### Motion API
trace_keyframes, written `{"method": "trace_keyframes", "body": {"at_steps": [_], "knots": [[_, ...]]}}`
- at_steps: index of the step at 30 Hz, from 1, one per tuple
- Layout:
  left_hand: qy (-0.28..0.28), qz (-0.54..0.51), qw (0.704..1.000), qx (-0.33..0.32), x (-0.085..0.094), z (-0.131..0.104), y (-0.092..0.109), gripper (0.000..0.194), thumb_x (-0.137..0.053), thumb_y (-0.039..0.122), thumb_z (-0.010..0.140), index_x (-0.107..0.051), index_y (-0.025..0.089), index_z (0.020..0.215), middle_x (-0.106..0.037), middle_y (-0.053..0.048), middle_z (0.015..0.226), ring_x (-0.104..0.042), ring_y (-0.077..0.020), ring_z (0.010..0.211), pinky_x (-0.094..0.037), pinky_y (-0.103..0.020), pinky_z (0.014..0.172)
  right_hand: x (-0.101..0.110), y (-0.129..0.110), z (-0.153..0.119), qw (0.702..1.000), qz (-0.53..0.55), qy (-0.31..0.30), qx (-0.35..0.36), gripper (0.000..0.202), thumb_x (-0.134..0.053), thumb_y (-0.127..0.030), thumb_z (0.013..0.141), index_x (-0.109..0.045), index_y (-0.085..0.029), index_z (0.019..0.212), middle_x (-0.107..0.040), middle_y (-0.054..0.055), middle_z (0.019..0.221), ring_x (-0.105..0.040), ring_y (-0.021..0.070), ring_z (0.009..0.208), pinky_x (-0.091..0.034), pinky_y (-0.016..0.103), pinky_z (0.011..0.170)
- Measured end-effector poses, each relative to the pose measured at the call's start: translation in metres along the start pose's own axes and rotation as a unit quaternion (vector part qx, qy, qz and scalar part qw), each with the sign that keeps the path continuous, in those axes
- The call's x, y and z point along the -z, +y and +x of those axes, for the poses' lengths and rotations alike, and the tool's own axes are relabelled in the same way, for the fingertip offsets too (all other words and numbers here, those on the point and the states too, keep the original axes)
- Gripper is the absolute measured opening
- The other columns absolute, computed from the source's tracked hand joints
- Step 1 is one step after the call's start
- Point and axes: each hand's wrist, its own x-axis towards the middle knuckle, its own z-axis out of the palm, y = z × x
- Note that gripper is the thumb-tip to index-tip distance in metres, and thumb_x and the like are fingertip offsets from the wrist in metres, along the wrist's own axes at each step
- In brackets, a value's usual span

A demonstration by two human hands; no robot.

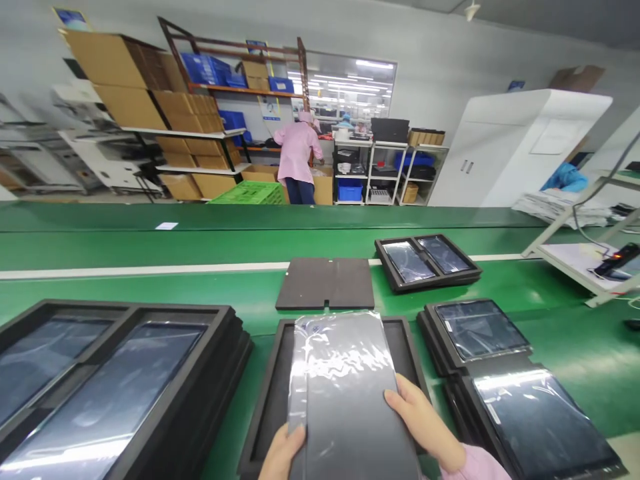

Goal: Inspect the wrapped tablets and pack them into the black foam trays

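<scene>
A flat grey tablet-like panel (350, 400) in shiny clear film is held between both hands above a black foam tray (270, 380). My left hand (283, 453) grips its lower left edge, thumb on top. On the right edge, my right hand (425, 417) is closed with the thumb on the face and the other fingers partly hidden beneath. Stacked foam trays with film-covered panels (120, 393) stand at the left. More trays at the right hold dark panels (543, 417).
Behind the tray lies a dark foam board (325, 283) on the green table (150, 253). Another tray with two panels (427, 260) is at the back right. A white stand (575, 260) rises at the right edge. A person in pink (299, 157) is beyond the table.
</scene>
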Motion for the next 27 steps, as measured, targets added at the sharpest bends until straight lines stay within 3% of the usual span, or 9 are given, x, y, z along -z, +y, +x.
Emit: {"method": "trace_keyframes", "body": {"at_steps": [4,7,9,12,15,18,21,24,27], "knots": [[0.021,0.025,0.999,-0.041,0.023,0.0,0.023,0.044,-0.083,0.036,0.047,-0.066,0.015,0.082,-0.073,-0.007,0.078,-0.068,-0.0325,0.082,-0.054,-0.035,0.068,0.021,0.0,0.001,0.993,0.113,0.025,-0.022,0.042,-0.054,-0.046,0.079,-0.058,-0.015,0.108,-0.067,0.011,0.101,-0.065,0.0258,0.086,-0.05,0.038,0.076],[0.047,0.045,0.996,-0.054,0.045,0.003,0.039,0.045,-0.084,0.032,0.048,-0.065,0.016,0.086,-0.074,-0.004,0.078,-0.069,-0.0295,0.079,-0.054,-0.031,0.065,0.034,-0.01,0.007,0.993,-0.065,0.093,0.012,0.043,-0.048,-0.035,0.082,-0.052,-0.014,0.119,-0.065,0.014,0.106,-0.063,0.0264,0.093,-0.049,0.038,0.081],[0.06,0.049,0.995,-0.059,0.055,0.005,0.046,0.049,-0.085,0.031,0.046,-0.065,0.016,0.088,-0.074,-0.004,0.078,-0.069,-0.0294,0.079,-0.055,-0.03,0.063,0.027,-0.013,0.018,0.95,-0.279,0.139,-0.019,0.047,-0.041,-0.024,0.084,-0.045,-0.009,0.128,-0.067,0.018,0.101,-0.064,0.0293,0.093,-0.048,0.042,0.082],[0.059,0.031,0.995,-0.068,0.054,0.004,0.048,0.051,-0.085,0.032,0.046,-0.065,0.016,0.091,-0.074,-0.003,0.081,-0.068,-0.03,0.083,-0.055,-0.03,0.063,-0.01,0.005,0.043,0.836,-0.518,0.146,-0.105,0.054,-0.033,-0.012,0.085,-0.033,0.001,0.137,-0.065,0.027,0.099,-0.067,0.0332,0.082,-0.05,0.045,0.072],[0.048,0.003,0.997,-0.064,0.042,0.0,0.042,0.05,-0.084,0.03,0.046,-0.066,0.016,0.09,-0.074,-0.004,0.081,-0.068,-0.0309,0.086,-0.056,-0.031,0.066,-0.05,0.047,0.067,0.798,-0.587,0.096,-0.093,0.058,-0.04,-0.012,0.082,-0.032,-0.001,0.138,-0.032,0.029,0.14,-0.068,0.0315,0.083,-0.053,0.041,0.068],[0.047,-0.018,0.996,-0.071,0.031,-0.006,0.035,0.047,-0.084,0.03,0.045,-0.067,0.014,0.087,-0.074,-0.005,0.079,-0.068,-0.0317,0.082,-0.056,-0.033,0.066,-0.065,0.085,0.08,0.822,-0.557,0.071,-0.096,0.057,-0.041,-0.012,0.081,-0.035,-0.002,0.137,-0.013,0.025,0.148,-0.066,0.0324,0.085,-0.052,0.044,0.07],[0.055,-0.031,0.994,-0.086,0.026,-0.011,0.032,0.048,-0.083,0.032,0.046,-0.067,0.013,0.088,-0.074,-0.006,0.075,-0.069,-0.0309,0.076,-0.056,-0.034,0.063,-0.051,0.093,0.084,0.931,-0.345,0.08,-0.089,0.05,-0.047,-0.022,0.08,-0.047,-0.007,0.127,-0.023,0.024,0.146,-0.065,0.0294,0.085,-0.05,0.043,0.074],[0.051,-0.022,0.995,-0.081,0.02,-0.018,0.032,0.046,-0.082,0.033,0.048,-0.066,0.013,0.085,-0.073,-0.007,0.071,-0.068,-0.0301,0.068,-0.054,-0.033,0.057,-0.032,0.068,0.084,0.986,-0.129,0.034,-0.099,0.05,-0.044,-0.051,0.08,-0.054,-0.014,0.112,-0.054,0.02,0.121,-0.063,0.0187,0.066,-0.051,0.032,0.055],[0.031,-0.026,0.996,-0.074,0.005,-0.026,0.033,0.045,-0.081,0.032,0.049,-0.066,0.013,0.088,-0.073,-0.007,0.071,-0.068,-0.0299,0.067,-0.053,-0.033,0.056,-0.02,0.024,0.076,0.997,-0.053,-0.017,-0.054,0.057,-0.032,-0.066,0.077,-0.052,-0.018,0.099,-0.059,0.007,0.087,-0.055,0.0132,0.055,-0.045,0.025,0.045]]}}
